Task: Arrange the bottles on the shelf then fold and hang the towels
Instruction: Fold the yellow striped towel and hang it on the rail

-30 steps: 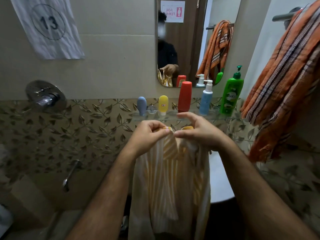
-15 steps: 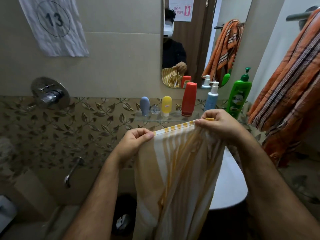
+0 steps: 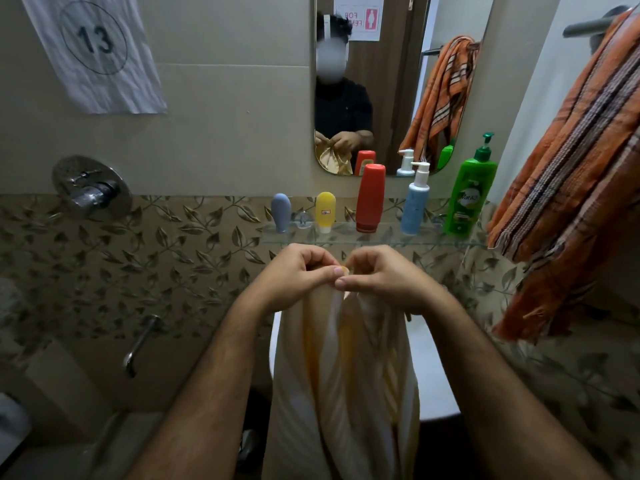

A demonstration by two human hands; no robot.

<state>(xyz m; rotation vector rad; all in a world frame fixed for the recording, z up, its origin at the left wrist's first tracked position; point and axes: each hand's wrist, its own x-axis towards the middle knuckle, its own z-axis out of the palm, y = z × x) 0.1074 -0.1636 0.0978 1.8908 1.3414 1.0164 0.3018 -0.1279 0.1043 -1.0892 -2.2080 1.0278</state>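
Fingers [image 3: 337,271] of both hands, seemingly touching, pinch the striped towel [image 3: 346,375] hanging below them.

Both hands, left [image 3: 300,271] and right [image 3: 377,275], raised together, fingertips pinched.

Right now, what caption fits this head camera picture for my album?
Both hands, left and right, pinch a striped towel together below five bottles on the shelf.

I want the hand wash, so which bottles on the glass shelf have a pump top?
Two: the tall green bottle at the right end and the light blue bottle beside it. The red, yellow and grey-blue ones are pumpless.
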